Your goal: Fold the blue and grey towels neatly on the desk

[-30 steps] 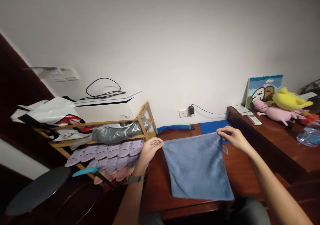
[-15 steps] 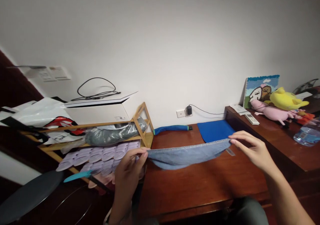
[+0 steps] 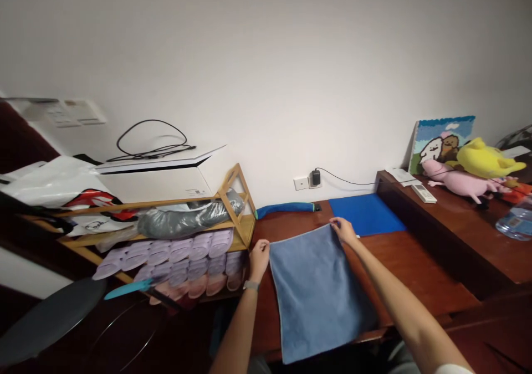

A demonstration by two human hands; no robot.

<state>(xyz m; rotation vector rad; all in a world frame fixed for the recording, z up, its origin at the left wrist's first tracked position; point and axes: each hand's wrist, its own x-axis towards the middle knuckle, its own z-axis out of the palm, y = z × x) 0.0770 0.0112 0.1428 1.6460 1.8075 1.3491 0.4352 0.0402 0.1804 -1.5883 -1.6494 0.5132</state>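
A blue-grey cloth (image 3: 318, 293) with a stitched edge is stretched between my hands, its far edge pinched at both corners. My left hand (image 3: 260, 259) grips the far left corner between thumb and fingers. At the far right corner my right hand (image 3: 344, 231) pinches the cloth. The cloth spreads over the brown wooden table (image 3: 419, 271), and its lower part reaches past the front edge. Behind my right hand lies a flat blue sheet (image 3: 366, 214). A rolled blue strip (image 3: 286, 210) rests along the wall.
At left, a wooden rack (image 3: 245, 227) carries a white box (image 3: 158, 183), a wrapped grey bundle (image 3: 183, 219) and several lilac slippers (image 3: 199, 246). On the raised right surface are plush toys (image 3: 461, 180), a remote (image 3: 424, 193) and a plastic bottle (image 3: 515, 221). A charger (image 3: 316, 177) is plugged into the wall.
Both hands have moved away from me, toward the wall, and closer together. The cloth, earlier held up and seen as a narrow sagging strip, now spreads out over the table toward me.
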